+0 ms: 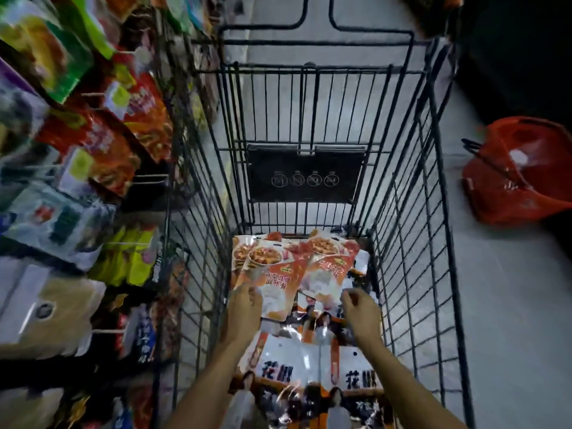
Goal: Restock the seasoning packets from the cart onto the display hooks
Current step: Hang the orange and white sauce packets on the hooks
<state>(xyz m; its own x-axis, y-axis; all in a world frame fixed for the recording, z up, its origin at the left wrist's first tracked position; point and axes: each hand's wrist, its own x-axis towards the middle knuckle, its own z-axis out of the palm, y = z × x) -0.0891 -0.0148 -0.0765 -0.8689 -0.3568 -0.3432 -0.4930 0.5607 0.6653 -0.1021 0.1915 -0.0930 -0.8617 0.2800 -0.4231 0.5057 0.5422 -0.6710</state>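
1. A black wire shopping cart (402, 181) fills the middle of the view and stands just beside the display on the left.
2. The display hooks (108, 331) are thin pale metal rods hung with many blurred, colourful pouches.
3. A red plastic basket (520, 171) sits on the floor to the right, apart from the cart.
4. Orange-and-white glossy seasoning packets (297, 267) printed with food photos lie overlapped on the cart bottom. White packets with black characters (297, 363) lie nearer the person.
5. The left hand (244, 308) appears to grip the lower left corner of the nearest orange packet.
6. The right hand (360, 308) hovers over the packets with its fingers curled. I cannot tell whether it holds anything.
7. The step looks like gathering packets. It would go best to square a few together, find the hang holes, and lift straight up clear of the wire sides before turning to the hooks.
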